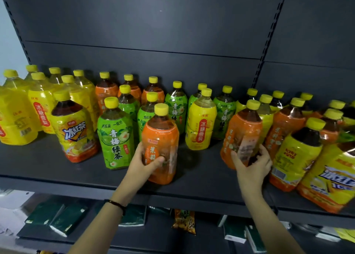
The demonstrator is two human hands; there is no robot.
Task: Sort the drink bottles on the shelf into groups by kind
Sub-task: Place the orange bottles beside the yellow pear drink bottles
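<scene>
Many yellow-capped drink bottles stand on a dark shelf. My left hand grips an orange-labelled bottle near the shelf's front middle. My right hand grips a second orange-labelled bottle further right. A green-labelled bottle stands just left of my left hand, and a yellow iced-tea bottle left of that. A yellow pear-drink bottle stands between the two held bottles. Yellow ones cluster at far left, orange and green ones stand behind.
More orange and yellow iced-tea bottles crowd the right end, close to my right hand. A dark back panel rises behind. The lower shelf holds dark green packs and a snack packet.
</scene>
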